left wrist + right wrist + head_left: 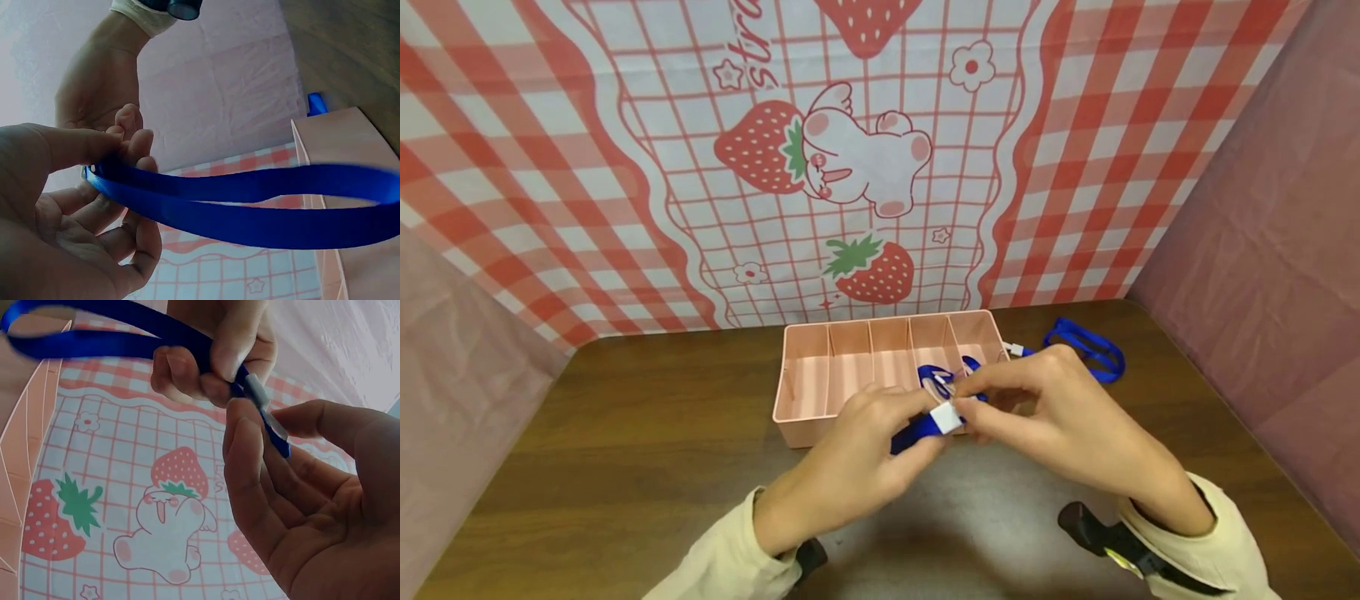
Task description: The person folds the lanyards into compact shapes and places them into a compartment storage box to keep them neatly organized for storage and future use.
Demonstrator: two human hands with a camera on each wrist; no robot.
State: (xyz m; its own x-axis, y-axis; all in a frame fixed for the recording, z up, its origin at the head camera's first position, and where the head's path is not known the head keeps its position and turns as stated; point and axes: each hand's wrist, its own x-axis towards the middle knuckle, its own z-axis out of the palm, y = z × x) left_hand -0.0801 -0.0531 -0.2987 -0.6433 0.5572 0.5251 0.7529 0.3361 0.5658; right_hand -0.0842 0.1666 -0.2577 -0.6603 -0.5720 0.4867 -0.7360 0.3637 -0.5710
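Note:
A blue lanyard [300,226] with a white plastic clasp [946,417] is held between both hands in front of the pink box. My left hand [868,454] pinches the strap just beside the clasp, thumb against fingers. The fingers of my right hand [1052,421] pinch the clasp end, where a short blue tip [282,447] pokes out. From the left hand the strap trails in a long loop. More blue strap [934,377] shows at the box's right compartments, partly behind the right fingers; whether it belongs to the held lanyard I cannot tell.
The pink box [788,429] has several compartments in a row and stands near the back of the brown wooden table [625,467]. Right of it lies another blue lanyard [1105,367] with a white clip [1017,349]. A strawberry-patterned cloth [880,192] hangs behind.

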